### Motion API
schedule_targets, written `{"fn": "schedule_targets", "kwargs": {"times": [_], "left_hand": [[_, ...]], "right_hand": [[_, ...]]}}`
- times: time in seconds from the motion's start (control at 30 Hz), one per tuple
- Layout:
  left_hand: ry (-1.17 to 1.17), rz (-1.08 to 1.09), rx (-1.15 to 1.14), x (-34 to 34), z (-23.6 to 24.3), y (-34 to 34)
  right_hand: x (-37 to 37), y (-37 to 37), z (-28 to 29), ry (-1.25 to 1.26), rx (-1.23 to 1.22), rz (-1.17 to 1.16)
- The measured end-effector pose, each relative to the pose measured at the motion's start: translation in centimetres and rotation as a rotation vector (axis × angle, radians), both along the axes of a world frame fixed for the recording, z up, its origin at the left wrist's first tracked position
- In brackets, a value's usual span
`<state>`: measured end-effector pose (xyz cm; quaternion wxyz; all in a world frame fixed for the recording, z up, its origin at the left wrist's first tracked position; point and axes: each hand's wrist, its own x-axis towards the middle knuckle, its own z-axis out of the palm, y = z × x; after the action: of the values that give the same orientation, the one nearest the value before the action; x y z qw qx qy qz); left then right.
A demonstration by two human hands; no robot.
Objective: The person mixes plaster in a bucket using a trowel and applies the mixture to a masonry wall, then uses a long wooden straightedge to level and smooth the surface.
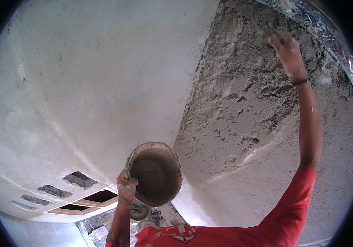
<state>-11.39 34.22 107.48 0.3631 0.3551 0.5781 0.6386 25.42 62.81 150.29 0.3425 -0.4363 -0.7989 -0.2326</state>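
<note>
My left hand [126,187] is closed on the rim of a round, mortar-stained bucket [175,162], with the thumb over its edge. The bucket tilts so that its mouth shows, and wet grey mortar [149,175] lies inside. My right hand [286,49] is raised high at the upper right, in front of rough, wet grey plaster [242,78] on the wall. Its fingers are bent inward and slightly blurred, and anything in them blends with the grey behind.
Smooth pale wall [114,74] borders the rough plaster on the left. At the lower left are several rectangular recesses [80,180] and a wooden frame [82,208]. Far below, another container [139,212] stands near floor tiles [98,232]. A glossy patterned strip [333,41] edges the upper right.
</note>
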Motion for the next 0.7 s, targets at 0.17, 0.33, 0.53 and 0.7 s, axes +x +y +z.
{"fn": "schedule_targets", "kwargs": {"times": [0.17,0.33,0.53,0.7], "left_hand": [[-0.085,-0.063,0.02,1.5,-1.0,2.2],[0.071,-0.148,0.151,3.6,1.1,5.2],[0.081,-0.253,0.237,6.3,3.8,7.9],[0.193,-0.204,0.117,8.0,4.0,9.4]], "right_hand": [[0.4,-6.4,-11.3,-0.017,-0.675,0.54],[-1.9,-11.8,-24.2,-0.679,-0.578,0.266],[-1.9,-13.0,-34.5,-0.745,-0.606,0.284],[-3.2,-13.6,-36.2,-0.675,-0.894,0.323]]}}
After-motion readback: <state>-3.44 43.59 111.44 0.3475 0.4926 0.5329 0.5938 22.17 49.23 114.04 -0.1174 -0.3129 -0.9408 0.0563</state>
